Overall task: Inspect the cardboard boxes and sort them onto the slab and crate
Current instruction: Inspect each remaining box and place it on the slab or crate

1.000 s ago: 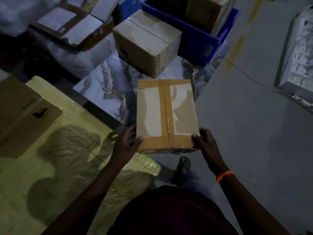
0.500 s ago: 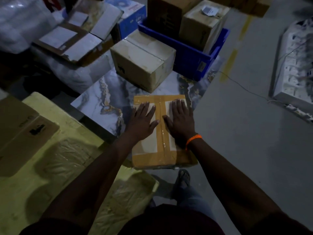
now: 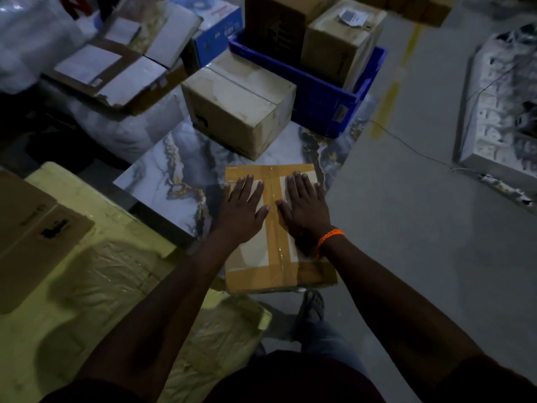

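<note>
A flat cardboard box [image 3: 276, 266] sealed with brown tape lies on the near corner of the marble-patterned slab [image 3: 180, 181], its near end overhanging the edge. My left hand [image 3: 244, 207] and my right hand [image 3: 305, 207] both press flat on its top, fingers straight, one each side of the centre tape. A larger cardboard box [image 3: 238, 109] stands further back on the slab. Behind it the blue crate [image 3: 325, 91] holds two upright cardboard boxes [image 3: 340, 39].
A yellow plastic-wrapped block [image 3: 96, 289] with a flat cardboard piece [image 3: 32, 228] lies at the left. Opened cartons [image 3: 116, 68] and a blue printed box [image 3: 218, 27] are at the back left. A white moulded panel [image 3: 499, 103] and a thin cable [image 3: 412, 146] lie on the grey floor at right.
The taped box, held by its near corners a second ago, now lies on the slab. Both hands moved onto its top and press flat there.
</note>
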A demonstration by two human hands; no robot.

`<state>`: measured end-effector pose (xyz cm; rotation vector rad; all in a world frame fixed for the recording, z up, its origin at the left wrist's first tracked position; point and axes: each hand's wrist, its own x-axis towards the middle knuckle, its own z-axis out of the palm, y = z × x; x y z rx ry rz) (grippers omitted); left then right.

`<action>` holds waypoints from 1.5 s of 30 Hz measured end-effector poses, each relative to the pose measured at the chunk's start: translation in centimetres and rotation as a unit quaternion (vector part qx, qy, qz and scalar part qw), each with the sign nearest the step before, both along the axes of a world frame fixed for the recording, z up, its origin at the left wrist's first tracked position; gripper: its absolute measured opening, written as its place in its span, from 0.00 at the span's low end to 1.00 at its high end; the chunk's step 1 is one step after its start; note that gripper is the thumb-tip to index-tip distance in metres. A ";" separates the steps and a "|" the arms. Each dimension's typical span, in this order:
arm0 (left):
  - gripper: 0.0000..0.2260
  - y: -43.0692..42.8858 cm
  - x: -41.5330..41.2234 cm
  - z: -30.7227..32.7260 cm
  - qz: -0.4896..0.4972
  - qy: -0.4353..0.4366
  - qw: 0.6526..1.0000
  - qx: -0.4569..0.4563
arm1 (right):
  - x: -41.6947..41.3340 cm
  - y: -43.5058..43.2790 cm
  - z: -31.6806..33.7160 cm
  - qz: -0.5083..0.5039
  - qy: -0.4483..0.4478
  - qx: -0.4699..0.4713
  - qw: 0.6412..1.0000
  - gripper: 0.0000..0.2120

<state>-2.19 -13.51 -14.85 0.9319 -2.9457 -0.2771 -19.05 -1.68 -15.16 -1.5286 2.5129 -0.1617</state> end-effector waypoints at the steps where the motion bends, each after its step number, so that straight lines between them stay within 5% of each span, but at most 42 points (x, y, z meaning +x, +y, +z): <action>1: 0.34 0.4 0.3 0.1 0.001 0.001 1.000 0.005 | 0.4 0.5 0.2 0.006 -0.003 0.000 1.000 0.35; 10: 0.28 9.3 8.0 -0.8 -0.001 0.033 0.999 -0.031 | 7.0 10.4 -1.1 0.012 0.034 -0.035 0.999 0.34; 19: 0.27 10.4 8.2 -1.0 0.012 0.066 0.998 -0.001 | 7.4 11.3 -2.0 0.005 0.058 -0.056 0.997 0.34; 26: 0.28 9.3 8.2 -0.9 0.003 0.116 0.990 0.075 | 5.8 10.0 -0.6 -0.040 -0.056 -0.088 0.994 0.38; 31: 0.41 5.1 6.0 0.2 0.226 0.178 0.918 0.275 | 1.8 6.9 2.5 -0.255 -0.311 -0.150 0.903 0.40; 34: 0.39 2.3 4.4 1.5 0.270 0.200 0.839 0.428 | -0.6 5.6 3.0 -0.250 -0.375 -0.122 0.884 0.35; 40: 0.34 1.6 4.8 3.0 0.250 0.239 0.844 0.409 | -0.5 4.8 7.1 -0.232 -0.411 -0.189 0.861 0.26; 45: 0.36 1.0 5.2 5.0 0.226 0.368 0.808 0.400 | -0.3 4.9 10.7 -0.235 -0.462 -0.324 0.792 0.17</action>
